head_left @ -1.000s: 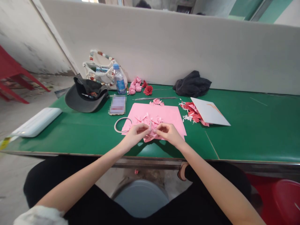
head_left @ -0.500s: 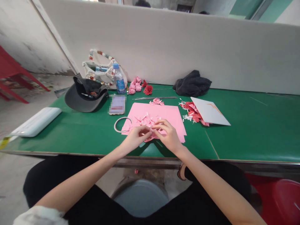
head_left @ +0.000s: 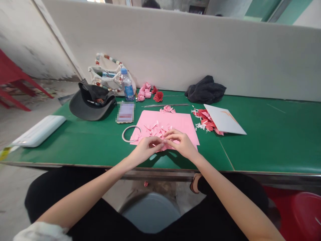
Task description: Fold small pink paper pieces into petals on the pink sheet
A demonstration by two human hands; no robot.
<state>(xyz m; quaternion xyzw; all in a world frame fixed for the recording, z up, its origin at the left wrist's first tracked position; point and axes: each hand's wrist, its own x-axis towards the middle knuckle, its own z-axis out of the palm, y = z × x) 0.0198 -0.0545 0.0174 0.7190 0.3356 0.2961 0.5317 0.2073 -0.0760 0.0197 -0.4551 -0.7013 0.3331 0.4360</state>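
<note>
My left hand (head_left: pixel 147 148) and my right hand (head_left: pixel 181 143) meet over the near edge of a stack of pink paper (head_left: pixel 182 121). Thumb and fingertips of each are pinched together on a small piece of pink paper, mostly hidden by the fingers. Just beyond them lies a heap of cut pink paper pieces (head_left: pixel 155 128) on the sheets. A roll of tape (head_left: pixel 123 134), seen as a pale ring, overlaps the stack's left corner. At the stack's far edge sits a small group of folded pink paper pieces (head_left: pixel 167 109).
Behind the stack are thin wires (head_left: pixel 165 105), red paper flowers (head_left: pixel 158 96) and pink ones (head_left: pixel 144 92). A phone (head_left: pixel 125 112), cap (head_left: pixel 91 103), water bottle (head_left: pixel 127 85) and beaded bag (head_left: pixel 100 72) stand left. Right are red scraps (head_left: pixel 206 118) under a white card (head_left: pixel 225 118), and dark cloth (head_left: pixel 207 89).
Both hands have shifted slightly to the right and down, still pinching at the pink paper. My right fingers lie a little flatter. Everything else on the table stays in place.
</note>
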